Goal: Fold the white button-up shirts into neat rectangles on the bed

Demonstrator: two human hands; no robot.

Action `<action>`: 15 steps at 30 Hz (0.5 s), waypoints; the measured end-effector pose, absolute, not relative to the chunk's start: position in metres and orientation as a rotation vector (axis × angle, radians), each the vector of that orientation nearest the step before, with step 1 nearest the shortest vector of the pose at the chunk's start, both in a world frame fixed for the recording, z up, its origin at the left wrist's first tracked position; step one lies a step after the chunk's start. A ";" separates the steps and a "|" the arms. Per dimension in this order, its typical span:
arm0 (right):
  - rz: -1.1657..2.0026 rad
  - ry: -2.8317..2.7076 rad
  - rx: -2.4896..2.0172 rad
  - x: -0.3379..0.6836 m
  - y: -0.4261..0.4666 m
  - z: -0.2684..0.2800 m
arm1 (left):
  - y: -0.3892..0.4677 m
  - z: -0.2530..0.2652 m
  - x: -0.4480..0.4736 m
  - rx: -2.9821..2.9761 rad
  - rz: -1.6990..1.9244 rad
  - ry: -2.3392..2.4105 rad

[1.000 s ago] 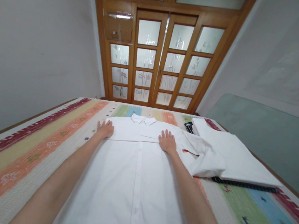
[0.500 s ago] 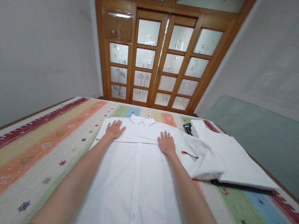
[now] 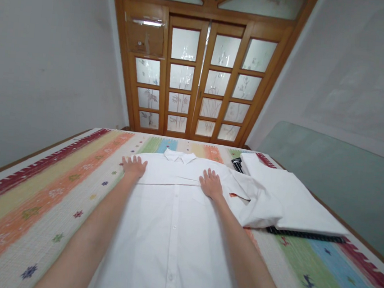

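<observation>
A white button-up shirt [image 3: 156, 231] lies spread on the bed, its collar toward the far end and its button line running down the middle. Across its chest one sleeve is folded over, while the other sleeve lies rumpled out to the right. My left hand [image 3: 134, 167] rests with spread fingers at the shirt's left shoulder edge, partly past the cloth. Flat on the right side of the chest, near the end of the folded sleeve, is my right hand [image 3: 211, 184], its fingers apart. Neither hand grasps anything.
Folded white clothing [image 3: 301, 204] lies on the right, over a black striped piece [image 3: 305, 235]. Beneath everything is a colourful striped bedspread [image 3: 54, 194]. A pale green headboard-like panel [image 3: 338, 176] stands along the right; wooden glass-paned doors [image 3: 199, 72] close the far end.
My left hand has slid left along the folded sleeve to the shirt's shoulder edge. My right hand stays almost where it was. The camera view has shifted slightly.
</observation>
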State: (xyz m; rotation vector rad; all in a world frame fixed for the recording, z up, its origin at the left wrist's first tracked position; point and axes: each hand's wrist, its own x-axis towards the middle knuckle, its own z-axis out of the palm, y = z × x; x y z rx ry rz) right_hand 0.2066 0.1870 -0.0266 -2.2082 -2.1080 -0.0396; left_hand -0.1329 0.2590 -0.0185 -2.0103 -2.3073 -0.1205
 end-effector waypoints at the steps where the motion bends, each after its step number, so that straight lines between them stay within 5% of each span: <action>1: -0.036 -2.111 -2.186 0.207 0.187 -0.026 | 0.256 -0.018 -0.127 -2.002 -0.120 -2.287; 15: -0.044 -2.346 -2.016 0.222 0.135 -0.014 | 0.169 -0.024 -0.053 -2.604 -0.157 -1.890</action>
